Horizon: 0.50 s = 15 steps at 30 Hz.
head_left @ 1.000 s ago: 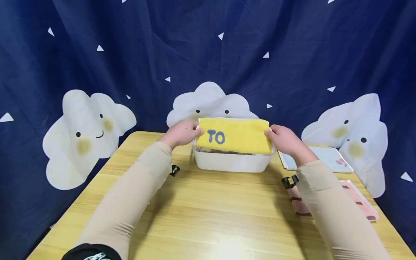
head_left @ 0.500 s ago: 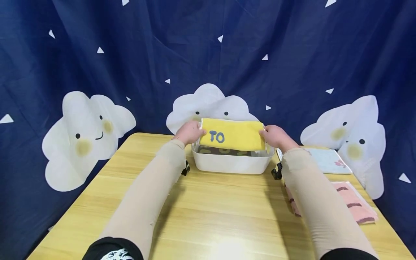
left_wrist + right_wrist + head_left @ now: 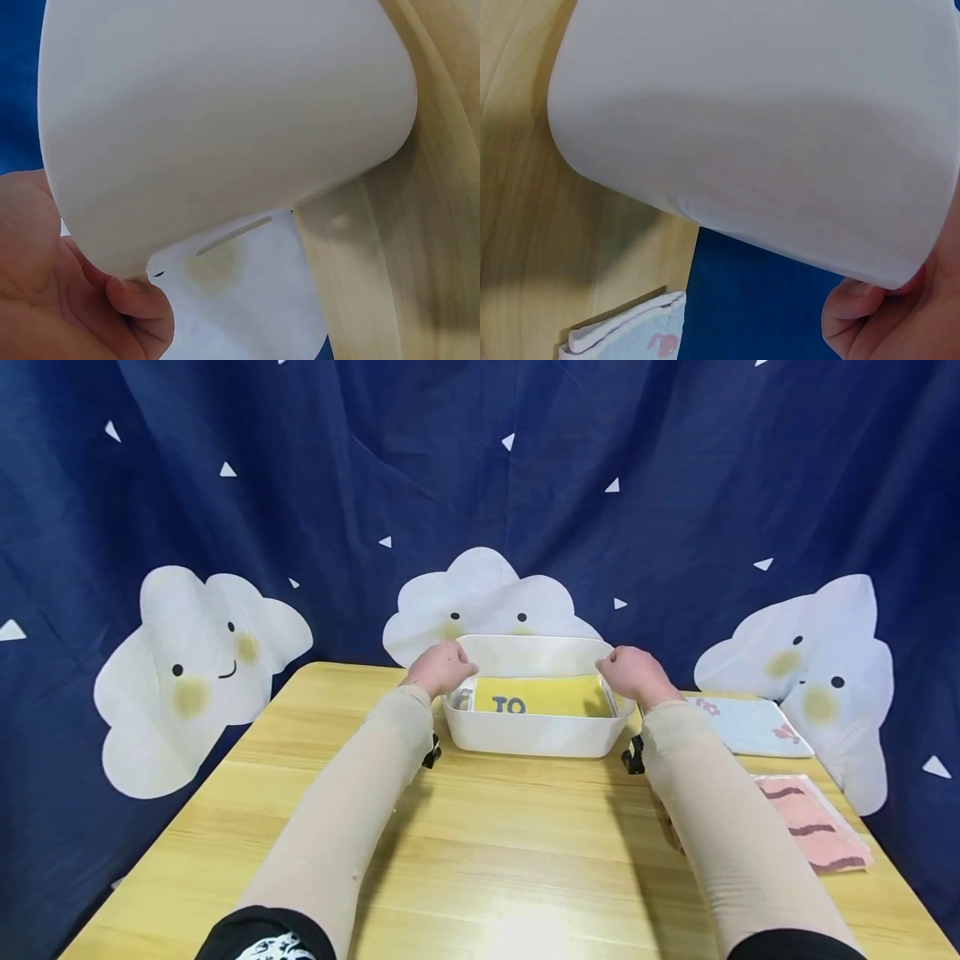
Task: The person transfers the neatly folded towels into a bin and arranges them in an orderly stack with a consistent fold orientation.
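A white plastic storage bin [image 3: 532, 735] stands toward the back of the table. Folded inside it lies a yellow towel [image 3: 558, 695] with grey letters "TO"; the front wall hides its lower part. My left hand [image 3: 441, 667] grips the bin's rim near the back left corner. At the back right corner my right hand [image 3: 637, 675] grips the rim too. In the left wrist view, curled fingers [image 3: 142, 304] touch the outside of the bin wall. Similarly curled fingers [image 3: 855, 304] meet the bin's corner in the right wrist view. Both thumbs are hidden in the wrist views.
Right of the bin lies a folded light blue towel [image 3: 753, 727] with pink flowers. Nearer the front is a pink towel [image 3: 813, 822] with dark stripes, partly behind the right forearm. A dark blue curtain [image 3: 555, 502] with clouds hangs behind the wooden table [image 3: 517, 843].
The yellow towel, held above the bin by both hands before, has gone down into it. Both hands have let go of the towel and now hold the rim.
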### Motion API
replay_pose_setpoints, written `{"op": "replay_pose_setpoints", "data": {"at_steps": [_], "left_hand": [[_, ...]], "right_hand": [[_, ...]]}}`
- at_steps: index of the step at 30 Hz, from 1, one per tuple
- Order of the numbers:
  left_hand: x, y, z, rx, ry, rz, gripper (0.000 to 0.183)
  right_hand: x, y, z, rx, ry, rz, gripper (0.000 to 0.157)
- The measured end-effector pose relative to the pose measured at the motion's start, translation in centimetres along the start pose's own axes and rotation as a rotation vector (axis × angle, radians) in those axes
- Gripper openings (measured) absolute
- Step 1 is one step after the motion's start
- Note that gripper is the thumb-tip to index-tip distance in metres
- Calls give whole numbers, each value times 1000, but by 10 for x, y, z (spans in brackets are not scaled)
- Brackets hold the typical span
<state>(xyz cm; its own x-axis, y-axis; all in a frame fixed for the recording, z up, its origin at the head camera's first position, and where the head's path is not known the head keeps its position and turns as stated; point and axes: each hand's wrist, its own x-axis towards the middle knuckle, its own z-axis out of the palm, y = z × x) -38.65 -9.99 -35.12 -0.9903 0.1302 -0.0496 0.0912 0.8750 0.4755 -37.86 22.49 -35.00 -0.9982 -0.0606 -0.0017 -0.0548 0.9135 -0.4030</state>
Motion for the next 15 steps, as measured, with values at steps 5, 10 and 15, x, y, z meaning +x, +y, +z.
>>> {"op": "replay_pose_setpoints", "data": {"at_steps": [5, 10, 15], "left_hand": [[1, 0, 3, 13, -3, 13, 24], [0, -2, 5, 9, 15, 21, 23], [0, -5, 7, -25, 12, 27, 24]], "right_hand": [[-4, 1, -1, -3, -11, -9, 35], [-6, 0, -1, -6, -14, -15, 31], [-7, 1, 0, -17, -9, -20, 28]]}}
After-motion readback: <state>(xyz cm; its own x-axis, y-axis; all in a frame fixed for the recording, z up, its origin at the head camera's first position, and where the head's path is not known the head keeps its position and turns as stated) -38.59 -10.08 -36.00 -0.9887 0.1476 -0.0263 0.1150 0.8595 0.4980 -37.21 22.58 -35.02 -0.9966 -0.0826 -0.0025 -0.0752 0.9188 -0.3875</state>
